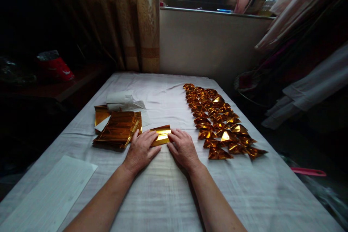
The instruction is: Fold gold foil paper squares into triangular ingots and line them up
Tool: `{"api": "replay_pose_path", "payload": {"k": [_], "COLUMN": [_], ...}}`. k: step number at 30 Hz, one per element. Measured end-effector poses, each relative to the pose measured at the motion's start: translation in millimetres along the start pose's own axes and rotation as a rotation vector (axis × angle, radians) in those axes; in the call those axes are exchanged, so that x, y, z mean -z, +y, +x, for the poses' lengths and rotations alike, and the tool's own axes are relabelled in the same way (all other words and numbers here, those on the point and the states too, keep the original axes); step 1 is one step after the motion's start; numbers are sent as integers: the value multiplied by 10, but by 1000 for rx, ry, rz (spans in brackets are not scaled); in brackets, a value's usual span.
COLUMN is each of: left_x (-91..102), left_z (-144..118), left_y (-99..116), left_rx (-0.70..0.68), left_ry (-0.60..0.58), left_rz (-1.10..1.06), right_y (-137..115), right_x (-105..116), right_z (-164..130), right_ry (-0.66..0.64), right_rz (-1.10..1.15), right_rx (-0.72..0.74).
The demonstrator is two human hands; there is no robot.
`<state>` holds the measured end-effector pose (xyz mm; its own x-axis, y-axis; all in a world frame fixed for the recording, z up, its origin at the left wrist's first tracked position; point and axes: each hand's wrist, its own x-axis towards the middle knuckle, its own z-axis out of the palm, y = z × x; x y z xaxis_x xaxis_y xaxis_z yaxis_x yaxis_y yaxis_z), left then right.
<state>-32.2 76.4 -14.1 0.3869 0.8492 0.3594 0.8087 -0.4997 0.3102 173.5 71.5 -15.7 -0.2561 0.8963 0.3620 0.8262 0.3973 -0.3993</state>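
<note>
A strip of folded gold foil paper [162, 136] lies on the cloth between my hands, creased along its length. My left hand [141, 150] holds its left end, fingers over the top and thumb along the near edge. The right end is held by my right hand [185, 148], its fingers together and bent; the fingertips' undersides are hidden. Just left of my left hand sits a stack of gold foil sheets [116, 128]. To the right, several folded gold foil pieces [217, 123] stand in slanting rows.
White wrapping [119, 100] lies behind the stack. A pale sheet [54, 192] is at the front left of the cloth-covered table [152, 195]. Beyond the far edge are a curtain [136, 21] and a wall [203, 40]. Clothes [307, 90] hang at the right.
</note>
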Motion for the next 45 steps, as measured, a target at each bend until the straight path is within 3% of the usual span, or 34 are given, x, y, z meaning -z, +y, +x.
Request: {"api": "replay_pose_path", "payload": {"k": [32,45], "left_x": [55,40], "left_z": [19,30], "left_y": [7,-17], "left_rx": [15,1], "left_ry": [-24,-6], "left_rz": [-46,-111], "right_y": [20,-8], "right_x": [62,75], "right_z": [13,44], "right_ry": [-13,-49], "right_rz": [40,13], "right_rx": [63,-19]}}
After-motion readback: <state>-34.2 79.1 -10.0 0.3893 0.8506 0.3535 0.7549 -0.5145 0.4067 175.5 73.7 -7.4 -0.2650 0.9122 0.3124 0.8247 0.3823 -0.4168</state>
